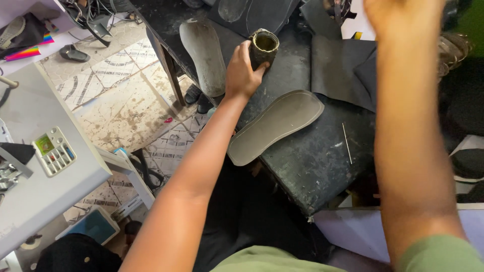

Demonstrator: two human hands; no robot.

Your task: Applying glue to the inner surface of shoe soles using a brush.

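My left hand (pixel 242 70) is wrapped around a small grimy open-topped can (pixel 263 48) that stands on the dark, stained workbench (pixel 312 161). Just in front of the can lies a grey shoe sole (pixel 275 126), hollow side up, overhanging the bench's near edge. A second grey sole (pixel 204 55) lies at the bench's left edge. My right hand (pixel 401 17) is raised near the top of the view, blurred, over the bench's far right; whether it holds anything cannot be seen.
Dark sheet material (pixel 343 70) lies on the bench at the back right, and a thin metal pin (pixel 347 143) lies near it. A grey sewing-machine table (pixel 45 151) with a small parts tray (pixel 54 151) stands at the left over a tiled floor (pixel 121 100).
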